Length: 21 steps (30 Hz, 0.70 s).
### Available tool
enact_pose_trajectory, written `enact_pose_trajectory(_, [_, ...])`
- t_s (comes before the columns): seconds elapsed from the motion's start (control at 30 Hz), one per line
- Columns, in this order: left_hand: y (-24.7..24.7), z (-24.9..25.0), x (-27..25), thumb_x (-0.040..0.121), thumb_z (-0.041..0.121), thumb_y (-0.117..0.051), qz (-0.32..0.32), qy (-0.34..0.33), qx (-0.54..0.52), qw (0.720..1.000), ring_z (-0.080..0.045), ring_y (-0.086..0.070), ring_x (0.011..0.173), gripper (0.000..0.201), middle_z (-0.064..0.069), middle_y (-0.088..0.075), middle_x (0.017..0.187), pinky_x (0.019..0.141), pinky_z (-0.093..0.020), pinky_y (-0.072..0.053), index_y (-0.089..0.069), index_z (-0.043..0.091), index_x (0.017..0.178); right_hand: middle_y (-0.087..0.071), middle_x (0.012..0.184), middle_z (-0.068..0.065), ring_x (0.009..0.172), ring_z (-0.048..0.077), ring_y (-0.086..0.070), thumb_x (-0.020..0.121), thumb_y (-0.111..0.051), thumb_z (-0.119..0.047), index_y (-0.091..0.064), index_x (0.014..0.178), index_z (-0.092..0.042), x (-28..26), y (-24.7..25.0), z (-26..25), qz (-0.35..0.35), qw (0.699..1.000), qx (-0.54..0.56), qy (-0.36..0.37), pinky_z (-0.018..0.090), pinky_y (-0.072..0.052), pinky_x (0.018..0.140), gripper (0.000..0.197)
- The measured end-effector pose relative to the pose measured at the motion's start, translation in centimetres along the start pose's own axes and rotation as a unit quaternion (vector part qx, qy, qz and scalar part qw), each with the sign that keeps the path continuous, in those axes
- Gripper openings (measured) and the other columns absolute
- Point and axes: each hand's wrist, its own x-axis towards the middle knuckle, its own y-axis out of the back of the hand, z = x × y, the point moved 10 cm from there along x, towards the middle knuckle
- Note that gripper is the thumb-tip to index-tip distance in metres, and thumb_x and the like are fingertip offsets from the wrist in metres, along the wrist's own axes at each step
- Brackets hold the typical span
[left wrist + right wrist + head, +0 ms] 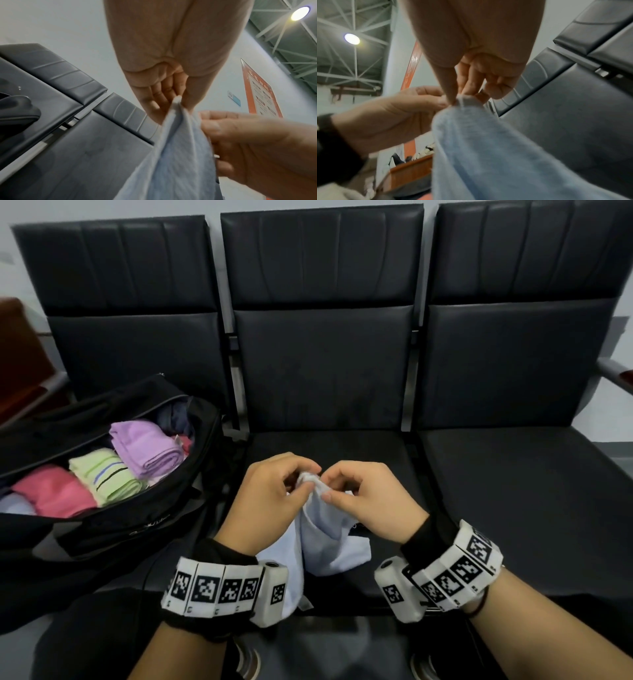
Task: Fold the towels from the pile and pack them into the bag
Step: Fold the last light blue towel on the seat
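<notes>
A pale blue towel [327, 537] hangs over the front of the middle seat, held up by its top corner. My left hand [274, 496] and right hand [363, 498] meet there, each pinching the corner between thumb and fingers. In the left wrist view the towel [175, 162] drops from my left hand [173, 100]. In the right wrist view the towel [488, 155] falls from my right hand [465, 94]. The black bag [113, 518] lies open on the left seat, with folded purple [147, 448], green striped [106, 475] and pink [54, 491] towels inside.
The row of black padded seats [513, 481] spans the view; the towel's lower end rests on the middle one. A metal armrest [613, 371] sticks out at the far right. My shoes [246, 662] show on the floor below.
</notes>
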Motion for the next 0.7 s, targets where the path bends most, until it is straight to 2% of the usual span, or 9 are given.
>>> enact_pose_trajectory(0.07, [1.3,0.3,-0.1,0.083,-0.003,-0.067,0.045,-0.022,-0.001,0.999,-0.011,-0.064,0.079,0.024,0.013,-0.065,0.088,0.071,-0.013,-0.045,-0.071,0.017,0.096,-0.066,0.073,-0.006,0.081,0.010,-0.058,0.082,-0.073,-0.029,-0.068,0.079,-0.025,-0.3,-0.7,1.6,-0.052,0.993,-0.109,0.001,0.028,-0.048,0.073,0.007])
enact_pose_trajectory(0.13, [3.0,0.1,-0.3,0.084,-0.004,-0.062,0.095,-0.021,-0.023,0.995,-0.010,-0.064,0.083,0.026,0.012,-0.065,0.091,0.074,-0.013,-0.044,-0.069,0.018,0.095,-0.059,0.067,-0.001,0.081,0.014,-0.052,0.081,-0.074,-0.031,-0.062,0.071,-0.015,-0.9,-1.5,4.6,-0.110,0.974,-0.195,-0.031,0.038,-0.046,0.075,0.022])
enact_pose_trajectory(0.23, [6.0,-0.4,-0.6,0.086,0.001,-0.056,0.170,-0.009,-0.041,0.985,-0.010,-0.063,0.084,0.024,0.008,-0.065,0.093,0.075,-0.016,-0.046,-0.066,0.021,0.095,-0.053,0.064,0.003,0.082,0.016,-0.045,0.081,-0.073,-0.031,-0.054,0.066,-0.010,-2.1,-2.1,8.8,-0.173,0.944,-0.270,-0.079,0.041,-0.045,0.075,0.032])
enact_pose_trajectory(0.3, [7.9,-0.8,-0.9,0.086,0.001,-0.055,0.216,0.001,-0.042,0.975,-0.005,-0.062,0.083,0.025,0.007,-0.066,0.093,0.076,-0.015,-0.046,-0.065,0.023,0.094,-0.061,0.071,0.001,0.086,0.016,-0.045,0.081,-0.072,-0.035,-0.058,0.070,-0.011,-2.9,-2.2,10.6,-0.195,0.924,-0.319,-0.086,0.038,-0.045,0.075,0.029])
enact_pose_trajectory(0.37, [9.9,-1.5,-1.2,0.084,-0.001,-0.054,0.261,0.015,-0.035,0.965,-0.004,-0.060,0.083,0.028,0.005,-0.066,0.093,0.076,-0.015,-0.046,-0.065,0.023,0.093,-0.070,0.095,-0.008,0.096,0.017,-0.049,0.081,-0.070,-0.038,-0.066,0.077,-0.017,-3.4,-2.0,11.4,-0.195,0.911,-0.357,-0.066,0.036,-0.046,0.082,0.022])
enact_pose_trajectory(0.43, [11.9,-2.3,-1.6,0.083,0.000,-0.052,0.295,0.033,-0.020,0.955,0.000,-0.057,0.081,0.027,0.005,-0.064,0.093,0.075,-0.012,-0.043,-0.064,0.022,0.093,-0.065,0.125,-0.013,0.110,0.021,-0.052,0.083,-0.069,-0.036,-0.073,0.091,-0.018,-3.4,-1.0,11.2,-0.170,0.911,-0.374,-0.034,0.038,-0.046,0.092,0.020])
enact_pose_trajectory(0.47, [12.7,-2.6,-1.7,0.083,0.000,-0.051,0.303,0.039,-0.007,0.952,0.004,-0.055,0.081,0.026,0.006,-0.063,0.092,0.075,-0.009,-0.041,-0.064,0.020,0.094,-0.064,0.129,-0.012,0.113,0.022,-0.053,0.084,-0.070,-0.035,-0.075,0.093,-0.017,-3.1,-0.1,10.8,-0.146,0.915,-0.375,-0.022,0.039,-0.046,0.094,0.021])
enact_pose_trajectory(0.6, [14.9,-3.6,-1.9,0.084,-0.004,-0.049,0.311,0.053,0.048,0.948,0.009,-0.055,0.086,0.028,0.001,-0.062,0.096,0.079,-0.005,-0.039,-0.063,0.017,0.095,-0.070,0.094,0.002,0.095,0.026,-0.060,0.082,-0.077,-0.017,-0.072,0.082,-0.011,-1.7,6.1,7.3,0.030,0.954,-0.297,0.028,0.039,-0.050,0.086,0.008])
enact_pose_trajectory(0.7, [15.7,-4.3,-1.7,0.085,-0.004,-0.049,0.313,0.066,0.074,0.945,0.006,-0.055,0.085,0.029,0.000,-0.062,0.099,0.079,-0.013,-0.043,-0.063,0.019,0.097,-0.066,0.084,-0.002,0.085,0.020,-0.060,0.088,-0.072,-0.014,-0.069,0.082,-0.013,-1.0,9.8,4.9,0.118,0.965,-0.230,0.040,0.032,-0.048,0.079,0.007])
